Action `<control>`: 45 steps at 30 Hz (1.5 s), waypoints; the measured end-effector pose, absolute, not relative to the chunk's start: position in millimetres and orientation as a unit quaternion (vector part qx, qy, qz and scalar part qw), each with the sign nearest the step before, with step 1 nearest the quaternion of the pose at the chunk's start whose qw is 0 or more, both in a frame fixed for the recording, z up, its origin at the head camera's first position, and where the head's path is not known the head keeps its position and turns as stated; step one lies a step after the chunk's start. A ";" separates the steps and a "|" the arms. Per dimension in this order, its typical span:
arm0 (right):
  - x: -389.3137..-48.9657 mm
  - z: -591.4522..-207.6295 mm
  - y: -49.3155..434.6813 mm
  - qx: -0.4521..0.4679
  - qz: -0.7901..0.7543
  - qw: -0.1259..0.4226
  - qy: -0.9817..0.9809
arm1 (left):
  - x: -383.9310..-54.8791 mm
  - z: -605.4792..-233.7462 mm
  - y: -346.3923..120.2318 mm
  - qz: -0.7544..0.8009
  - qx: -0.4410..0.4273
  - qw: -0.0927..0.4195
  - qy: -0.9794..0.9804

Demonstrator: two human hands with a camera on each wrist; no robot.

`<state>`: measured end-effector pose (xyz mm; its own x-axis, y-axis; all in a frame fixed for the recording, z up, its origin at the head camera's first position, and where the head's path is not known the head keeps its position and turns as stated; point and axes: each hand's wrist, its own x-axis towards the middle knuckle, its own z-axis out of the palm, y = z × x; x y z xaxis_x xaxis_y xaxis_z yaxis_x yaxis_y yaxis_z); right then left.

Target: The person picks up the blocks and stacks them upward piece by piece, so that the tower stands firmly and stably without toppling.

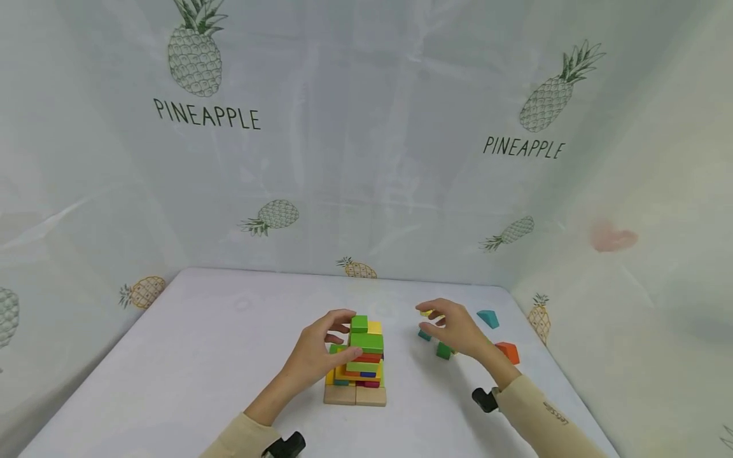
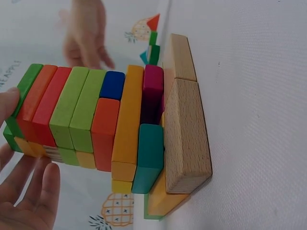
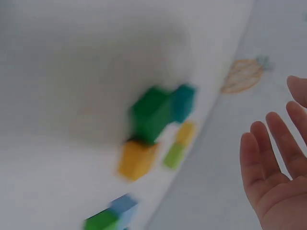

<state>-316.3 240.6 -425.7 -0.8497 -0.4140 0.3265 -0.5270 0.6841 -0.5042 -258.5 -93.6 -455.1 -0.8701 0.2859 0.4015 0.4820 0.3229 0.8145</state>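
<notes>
A tower of colourful wooden blocks (image 1: 366, 344) stands mid-table on plain wooden base blocks (image 1: 341, 395). My left hand (image 1: 315, 346) is at the tower's upper left side, its thumb in front and its relaxed fingers along the side. In the left wrist view the thumb (image 2: 8, 101) lies right at the edge of a green block (image 2: 29, 91). On the right, my right hand (image 1: 458, 327) hovers above loose blocks, holding nothing. Its fingers (image 3: 283, 141) look loosely extended in the right wrist view. Below it are a green block (image 1: 443, 351) and a teal block (image 1: 424, 334).
An orange block (image 1: 508, 352) and a teal slanted block (image 1: 488, 319) lie toward the table's right edge. Beside the green block, a yellow-orange block (image 3: 137, 160) shows blurred. A pineapple-print curtain (image 1: 366, 140) hangs behind the white table (image 1: 240, 362).
</notes>
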 end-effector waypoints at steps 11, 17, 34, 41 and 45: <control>-337.1 -468.4 270.8 0.187 0.258 0.043 -0.947 | -259.1 -455.8 -93.0 -0.527 -0.251 0.096 -0.806; -343.3 -474.9 259.3 0.175 0.236 0.058 -0.954 | -258.9 -455.8 -92.0 -0.530 -0.250 0.098 -0.805; -307.4 -397.8 205.3 0.345 0.321 0.091 -0.877 | -259.3 -453.7 -94.3 -0.524 -0.242 0.097 -0.811; -288.2 -376.3 175.9 0.396 0.306 0.067 -0.863 | -259.4 -455.0 -94.8 -0.529 -0.243 0.092 -0.808; -284.8 -375.2 168.0 0.392 0.300 0.058 -0.868 | -259.1 -454.6 -94.6 -0.529 -0.248 0.089 -0.807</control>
